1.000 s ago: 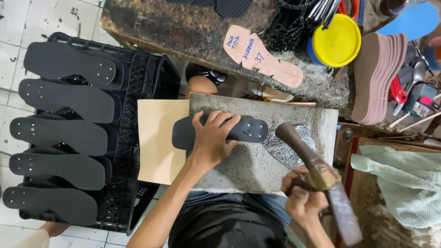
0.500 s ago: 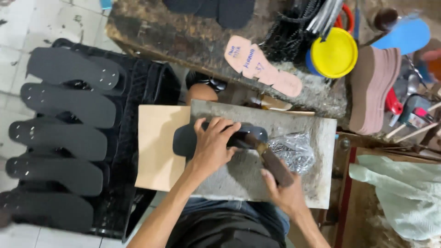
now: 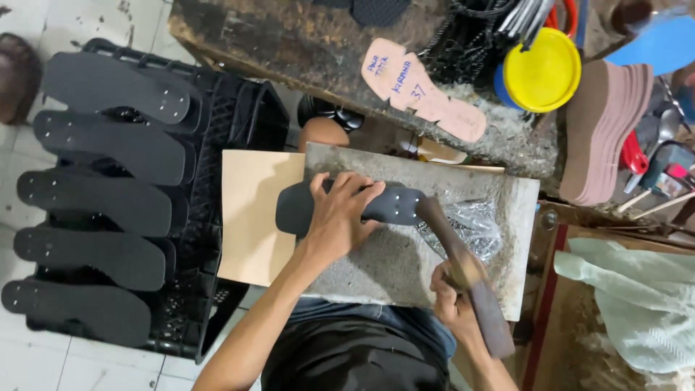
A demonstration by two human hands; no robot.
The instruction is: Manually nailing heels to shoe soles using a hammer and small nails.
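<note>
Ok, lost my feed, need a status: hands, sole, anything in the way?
Left hand flat on black sole, pinning it to stone slab. Right hand grips hammer, head at sole's end. Nothing between.

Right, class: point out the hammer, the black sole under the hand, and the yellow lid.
hammer (image 3: pixel 483 313): head view, on its handle.
black sole (image 3: pixel 394 205): head view, on its heel end.
yellow lid (image 3: pixel 541 71): head view, on its centre.

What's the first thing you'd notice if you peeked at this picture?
In the middle, the left hand presses a black sole flat on a grey stone slab, while the right hand swings a hammer at its end. To the left, five more black soles lie in a row across a black crate.
</note>
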